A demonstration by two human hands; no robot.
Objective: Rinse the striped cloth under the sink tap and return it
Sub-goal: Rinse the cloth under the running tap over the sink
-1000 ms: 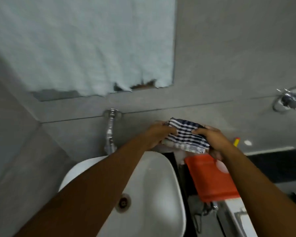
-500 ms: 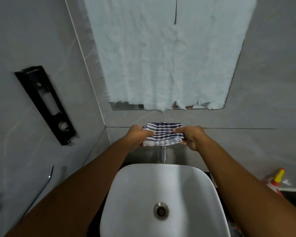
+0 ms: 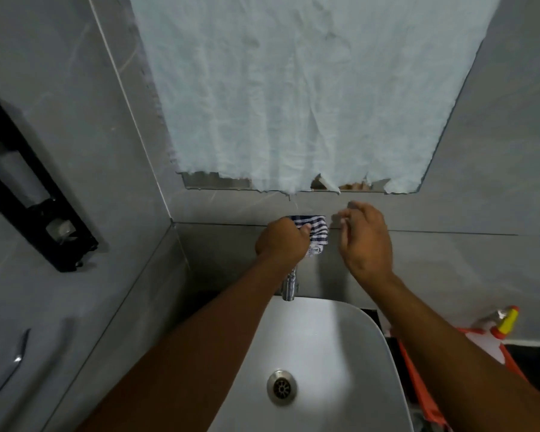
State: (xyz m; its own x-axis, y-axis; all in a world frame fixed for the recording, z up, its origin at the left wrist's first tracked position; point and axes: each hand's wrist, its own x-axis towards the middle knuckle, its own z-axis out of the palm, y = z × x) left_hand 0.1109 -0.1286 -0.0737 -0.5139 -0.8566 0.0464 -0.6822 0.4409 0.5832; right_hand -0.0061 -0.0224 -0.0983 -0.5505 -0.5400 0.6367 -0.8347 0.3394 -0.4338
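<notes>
Since the earlier frame, right hand (image 3: 363,236) had released the striped cloth (image 3: 315,233) and hung open; left hand (image 3: 282,241) alone gripped it above the tap (image 3: 289,286).

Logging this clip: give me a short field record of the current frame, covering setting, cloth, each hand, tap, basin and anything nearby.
setting: grey-tiled wall corner above a white basin
striped cloth: bunched, held above the tap
left hand: closed grip on the cloth
right hand: open, beside the cloth, not touching it
tap: chrome, below the left hand; no water visible
basin: looks dry, drain uncovered
mirror: covered by a pale sheet, torn along its lower edge
right of basin: orange item, bottle with a yellow nozzle
</notes>
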